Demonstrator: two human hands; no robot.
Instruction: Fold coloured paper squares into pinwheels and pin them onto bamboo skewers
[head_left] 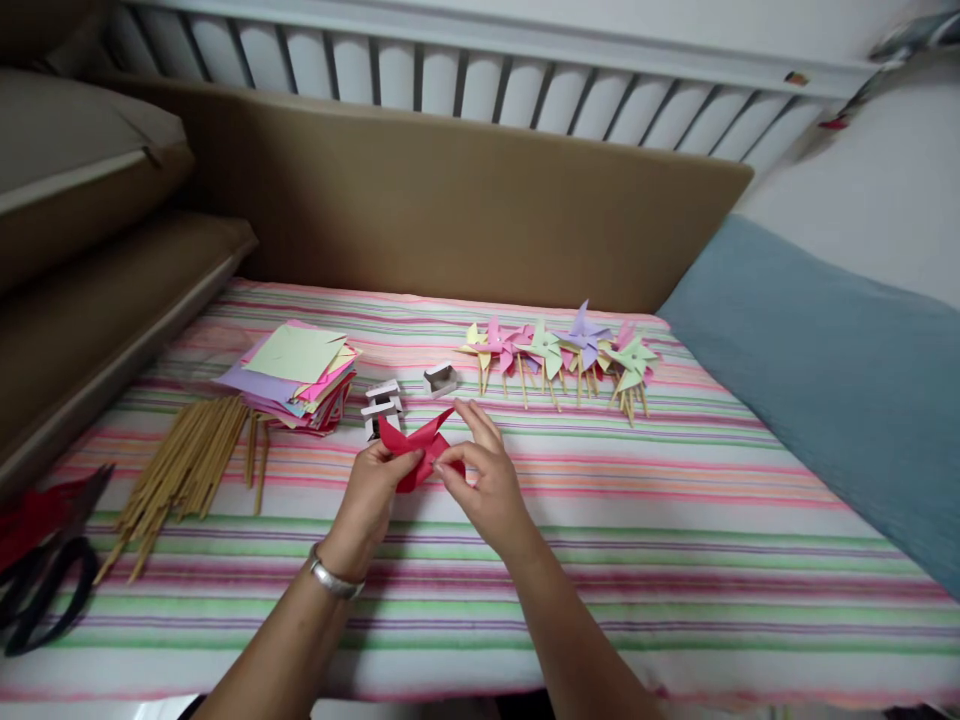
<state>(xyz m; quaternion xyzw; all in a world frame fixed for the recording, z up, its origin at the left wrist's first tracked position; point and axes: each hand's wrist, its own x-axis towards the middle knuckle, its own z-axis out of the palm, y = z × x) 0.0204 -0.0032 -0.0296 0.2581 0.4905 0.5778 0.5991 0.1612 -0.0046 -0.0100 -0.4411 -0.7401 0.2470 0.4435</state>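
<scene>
Red paper pinwheel (pixel 417 449), folded with pointed vanes, sits between the two hands just above the striped cloth, so it lies straight ahead of the person and neither hand has to reach for it. Its longest visible line runs from lower left to upper right, one vane tip pointing up toward the small white boxes. The left hand (pixel 370 492) is closed on its left edge, thumb and fingers pinching the paper; the right hand (pixel 480 478) pinches the right side near the middle with thumb and forefinger, its other fingers spread loose above. Both are touching it, about equally near. A silver bracelet (pixel 334 580) circles the left wrist. Just beyond the hands lie white boxes (pixel 384 402), three or four of them, one set apart to the right. Farther beyond and to the right stands a row of finished pinwheels (pixel 561 350) on sticks, about seven, in yellow, pink, green and purple. Beyond and left is one stack of coloured paper squares (pixel 294 375), and left of the left hand one loose bundle of wooden sticks (pixel 186 465), too many to count. One pair of black scissors (pixel 46 580) lies at the far left.
</scene>
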